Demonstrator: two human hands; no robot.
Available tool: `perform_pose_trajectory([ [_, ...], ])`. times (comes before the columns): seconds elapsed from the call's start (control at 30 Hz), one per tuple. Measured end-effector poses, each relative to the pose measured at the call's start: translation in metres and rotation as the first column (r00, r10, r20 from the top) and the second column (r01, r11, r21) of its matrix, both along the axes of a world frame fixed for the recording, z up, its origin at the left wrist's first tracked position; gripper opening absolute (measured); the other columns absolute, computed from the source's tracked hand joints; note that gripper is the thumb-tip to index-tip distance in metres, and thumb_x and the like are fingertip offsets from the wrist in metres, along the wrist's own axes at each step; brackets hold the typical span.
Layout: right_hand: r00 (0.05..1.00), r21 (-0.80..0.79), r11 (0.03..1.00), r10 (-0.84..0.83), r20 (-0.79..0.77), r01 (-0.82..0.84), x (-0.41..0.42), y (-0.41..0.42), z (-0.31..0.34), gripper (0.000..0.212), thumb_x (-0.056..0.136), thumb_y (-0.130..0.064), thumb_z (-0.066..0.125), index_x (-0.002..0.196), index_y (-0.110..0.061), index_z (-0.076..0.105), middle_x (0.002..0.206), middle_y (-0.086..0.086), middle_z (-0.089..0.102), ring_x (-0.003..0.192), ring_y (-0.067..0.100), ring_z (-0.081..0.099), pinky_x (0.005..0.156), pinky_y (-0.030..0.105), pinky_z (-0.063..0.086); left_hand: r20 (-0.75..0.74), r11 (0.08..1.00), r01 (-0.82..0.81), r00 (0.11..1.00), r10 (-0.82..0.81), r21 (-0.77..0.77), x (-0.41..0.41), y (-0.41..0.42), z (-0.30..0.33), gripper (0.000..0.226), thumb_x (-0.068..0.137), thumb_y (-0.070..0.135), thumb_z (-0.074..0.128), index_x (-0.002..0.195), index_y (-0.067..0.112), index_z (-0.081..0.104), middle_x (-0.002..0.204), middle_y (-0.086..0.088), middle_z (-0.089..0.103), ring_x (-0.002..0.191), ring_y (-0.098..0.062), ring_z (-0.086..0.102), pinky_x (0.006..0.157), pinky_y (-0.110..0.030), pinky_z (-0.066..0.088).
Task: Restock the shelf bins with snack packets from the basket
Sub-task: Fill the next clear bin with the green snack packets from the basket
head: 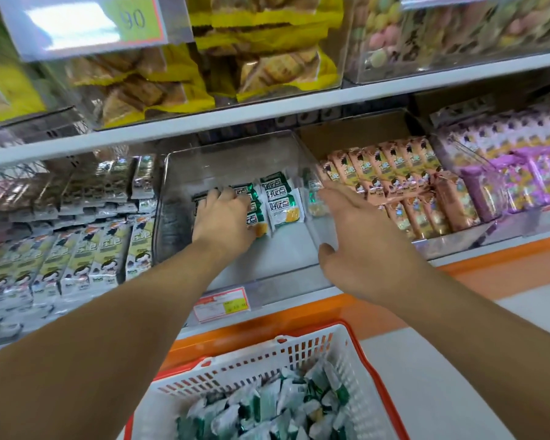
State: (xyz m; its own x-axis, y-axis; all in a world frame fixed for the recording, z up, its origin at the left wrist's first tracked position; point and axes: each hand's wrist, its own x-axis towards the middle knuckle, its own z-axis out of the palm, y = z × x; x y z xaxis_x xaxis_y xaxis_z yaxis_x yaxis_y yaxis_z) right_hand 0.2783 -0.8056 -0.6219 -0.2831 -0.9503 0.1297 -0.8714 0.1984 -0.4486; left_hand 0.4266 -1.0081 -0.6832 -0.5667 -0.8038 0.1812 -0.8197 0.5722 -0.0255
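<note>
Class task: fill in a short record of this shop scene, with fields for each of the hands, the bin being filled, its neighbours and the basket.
left hand: rests on the green-and-white packets in the clear bin
right hand: open, fingers straight, at the bin's right wall
bin fill: a few packets at the back
right neighbour: pink packets
basket: white, red rim, holds green-and-white packets
</note>
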Motion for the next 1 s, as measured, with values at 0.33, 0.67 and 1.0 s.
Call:
perform_pose_trajectory([
  [0.33,0.999,0.010,0.999,0.034,0.032,-0.034,-0.004,0.003,-0.004,0.080,0.094,-0.015,0.066,0.164,-0.018,0.027,0.174,-0.009,0.011,0.160,0.015,0.013,0.124,0.031,0.023,-0.064,0.994,0.009,0.998,-0.002,0.108,0.006,0.020,0.014,0.060,0.087,0.048,0.074,0.134,0.016,0.054,0.133,-0.009,0.055,0.125,-0.034,0.044,0.107,-0.044,0.036],
  [0.67,0.992,-0.230,0.969,0.064,-0.112,-0.089,0.024,0.038,-0.003,0.036,0.091,-0.029,0.070,0.123,-0.015,0.062,0.129,0.003,0.055,0.123,0.021,0.047,0.101,0.032,0.038,-0.461,0.905,0.378,0.850,-0.255,0.195,0.106,0.148,0.051,0.018,0.095,0.027,0.064,0.113,0.028,0.062,0.106,0.015,0.057,0.099,0.000,0.053,0.085,-0.009,0.038],
  [1.0,0.919,0.760,0.579,0.390,0.061,-0.296,0.133,0.065,-0.165,0.037,0.095,-0.016,0.061,0.129,-0.009,0.050,0.103,0.009,0.055,0.089,0.028,0.059,0.072,0.039,0.054,0.547,0.812,-0.370,0.833,0.076,0.451,0.255,0.185,-0.092,0.099,0.091,0.064,0.063,0.154,0.003,0.017,0.148,-0.020,0.036,0.129,-0.035,0.051,0.098,-0.045,0.052],
])
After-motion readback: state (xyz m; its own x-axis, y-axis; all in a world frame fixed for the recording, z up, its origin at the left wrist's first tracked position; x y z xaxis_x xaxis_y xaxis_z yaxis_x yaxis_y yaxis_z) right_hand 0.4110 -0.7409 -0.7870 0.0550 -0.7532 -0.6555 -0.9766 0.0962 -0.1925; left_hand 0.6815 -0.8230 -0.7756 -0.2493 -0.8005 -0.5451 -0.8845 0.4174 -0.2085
